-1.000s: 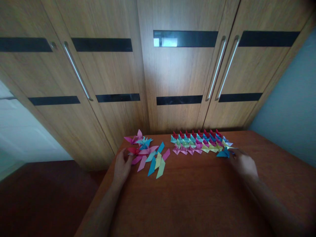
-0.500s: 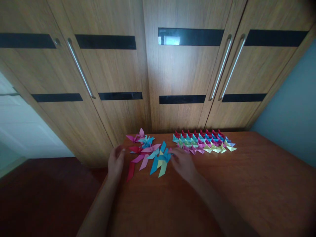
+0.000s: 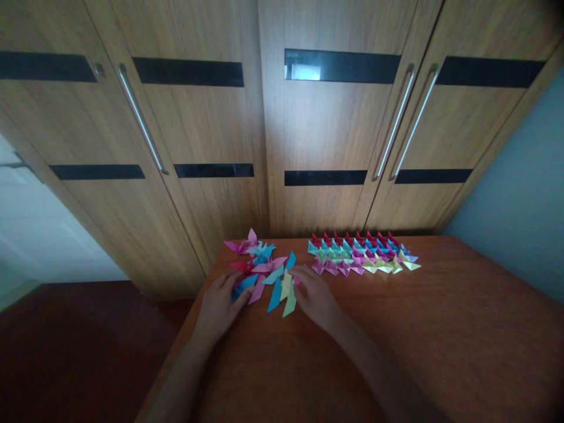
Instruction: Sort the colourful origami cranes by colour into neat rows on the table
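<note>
- Had the paper rows (image 3: pixel 339 256) sitting at the back of the counter (image 3: pixel 352 358), red along the far edge, pink and yellow along the near one.
- Had the left hand (image 3: pixel 220 302) well left of the paper rows, grip closed around a blue paper piece (image 3: pixel 245 284), thumb on the near side.
- Had the right hand (image 3: pixel 316 298) just in front of the paper rows' left end, fingertips by a yellow strip (image 3: pixel 285 286) and a pink strip (image 3: pixel 296 281). Couldn't tell about that grip, pinching or loose, sorry.
- Spotted a green strip (image 3: pixel 289 304) and a darker blue strip (image 3: pixel 274 295) between the hands, left of the paper rows and nearer.
- Noticed a wooden cabinet (image 3: pixel 317 126) right behind the paper rows.
</note>
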`<state>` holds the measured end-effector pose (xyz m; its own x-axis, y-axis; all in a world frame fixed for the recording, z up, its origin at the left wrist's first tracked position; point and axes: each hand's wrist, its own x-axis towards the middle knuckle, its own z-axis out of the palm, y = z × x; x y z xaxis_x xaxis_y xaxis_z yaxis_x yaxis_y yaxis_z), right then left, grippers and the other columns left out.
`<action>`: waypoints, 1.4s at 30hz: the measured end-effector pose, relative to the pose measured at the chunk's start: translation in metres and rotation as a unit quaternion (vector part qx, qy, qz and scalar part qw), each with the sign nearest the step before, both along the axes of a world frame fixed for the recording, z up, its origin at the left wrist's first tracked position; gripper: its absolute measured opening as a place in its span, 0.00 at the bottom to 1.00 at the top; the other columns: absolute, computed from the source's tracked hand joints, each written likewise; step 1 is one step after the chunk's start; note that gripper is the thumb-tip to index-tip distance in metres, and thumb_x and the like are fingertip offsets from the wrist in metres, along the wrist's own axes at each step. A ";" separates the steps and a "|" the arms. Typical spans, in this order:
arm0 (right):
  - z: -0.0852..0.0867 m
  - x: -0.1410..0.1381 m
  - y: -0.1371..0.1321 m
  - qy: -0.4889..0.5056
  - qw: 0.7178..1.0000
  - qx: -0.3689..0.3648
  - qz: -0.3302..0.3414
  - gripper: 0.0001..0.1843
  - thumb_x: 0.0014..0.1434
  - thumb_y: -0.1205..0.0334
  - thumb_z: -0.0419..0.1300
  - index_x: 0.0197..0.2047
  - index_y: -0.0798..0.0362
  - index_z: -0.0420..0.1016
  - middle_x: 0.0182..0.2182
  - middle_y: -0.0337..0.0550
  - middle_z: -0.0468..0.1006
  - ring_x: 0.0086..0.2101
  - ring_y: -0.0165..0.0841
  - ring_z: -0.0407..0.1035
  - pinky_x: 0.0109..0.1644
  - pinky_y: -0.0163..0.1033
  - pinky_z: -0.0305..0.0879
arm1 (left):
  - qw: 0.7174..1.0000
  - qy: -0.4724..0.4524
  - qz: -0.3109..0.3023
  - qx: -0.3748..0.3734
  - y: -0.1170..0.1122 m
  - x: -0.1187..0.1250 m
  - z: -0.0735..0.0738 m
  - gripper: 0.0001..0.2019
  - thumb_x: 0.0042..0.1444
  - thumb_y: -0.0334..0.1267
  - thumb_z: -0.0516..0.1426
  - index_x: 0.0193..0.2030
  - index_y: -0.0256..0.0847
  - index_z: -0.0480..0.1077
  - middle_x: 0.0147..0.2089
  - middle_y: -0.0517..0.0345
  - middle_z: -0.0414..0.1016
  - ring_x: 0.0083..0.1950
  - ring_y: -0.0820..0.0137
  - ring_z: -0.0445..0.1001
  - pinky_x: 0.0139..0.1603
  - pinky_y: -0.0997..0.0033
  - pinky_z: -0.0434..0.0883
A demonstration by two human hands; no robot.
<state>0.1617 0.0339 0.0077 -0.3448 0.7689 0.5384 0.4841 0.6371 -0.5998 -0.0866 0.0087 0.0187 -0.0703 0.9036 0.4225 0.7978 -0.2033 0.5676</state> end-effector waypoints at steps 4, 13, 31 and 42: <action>-0.014 0.068 0.000 -0.017 0.996 -0.001 -0.083 0.22 0.56 0.69 0.50 0.52 0.49 0.70 0.49 0.46 0.74 0.50 0.37 0.68 0.54 0.47 0.65 | 0.997 0.079 -0.013 -0.011 -0.002 0.002 0.000 0.19 0.57 0.51 0.52 0.49 0.42 0.71 0.50 0.50 0.73 0.51 0.57 0.71 0.54 0.55 0.66; -0.043 0.149 0.010 -0.054 0.957 0.074 -0.275 0.15 0.58 0.61 0.51 0.47 0.52 0.72 0.46 0.49 0.74 0.49 0.42 0.66 0.55 0.51 0.64 | 0.980 0.106 -0.134 0.101 0.015 0.073 0.017 0.20 0.60 0.43 0.53 0.58 0.46 0.63 0.59 0.50 0.65 0.61 0.59 0.62 0.62 0.55 0.60; -0.056 0.112 0.032 -0.196 0.928 0.054 -0.311 0.40 0.52 0.44 0.59 0.65 0.47 0.54 0.67 0.49 0.47 0.64 0.56 0.37 0.60 0.65 0.48 | 0.971 0.146 -0.176 -0.075 0.225 0.216 -0.017 0.31 0.56 0.60 0.51 0.60 0.43 0.64 0.65 0.46 0.58 0.63 0.54 0.59 0.58 0.57 0.62; -0.061 0.114 0.035 -0.197 0.939 0.027 -0.279 0.42 0.52 0.39 0.57 0.65 0.49 0.55 0.65 0.53 0.49 0.63 0.56 0.43 0.59 0.63 0.53 | 0.945 0.173 -0.239 -0.140 0.204 0.228 -0.015 0.21 0.53 0.57 0.54 0.40 0.43 0.76 0.44 0.50 0.76 0.47 0.59 0.73 0.48 0.64 0.67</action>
<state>0.2757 0.0685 -0.0538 -0.0764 0.8648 0.4962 0.9296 0.2417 -0.2781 0.1415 0.2130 0.0034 0.4724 0.8774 0.0842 0.8011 -0.4672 0.3740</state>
